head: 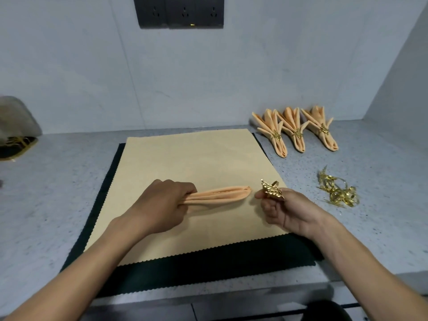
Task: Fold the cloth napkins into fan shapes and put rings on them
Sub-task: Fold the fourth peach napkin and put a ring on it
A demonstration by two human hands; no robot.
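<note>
- Napkin (220, 196), pleated into a narrow peach bundle, lies across the middle of the flat peach cloth (196, 163), which I take as my landmark; its rounded end points toward my right.
- My left hand (159, 205) sits over the near-left part of the flat peach cloth, fingers curled tight round the bundle's left end, gripping it.
- My right hand (287, 212) hovers at the cloth's right edge, thumb and fingertips pinching a gold leaf-pattern ring (272, 189); the other fingers are curled loosely under. The ring sits just beside the bundle's rounded end, and I see a small gap between them.
- Under the flat peach cloth lies a dark green cloth (208, 272) with a scalloped edge, showing along the near and left sides.
- Right of the flat cloth, on the speckled grey counter (58, 181), a small heap of gold rings (338, 192) lies loose.
- Beyond the cloth's far-right corner, 3 finished fan napkins (295, 129) stand in a row against the wall, each with a gold ring at its waist.
- On the wall above the cloth's far edge I see a dark socket panel (180, 11).
</note>
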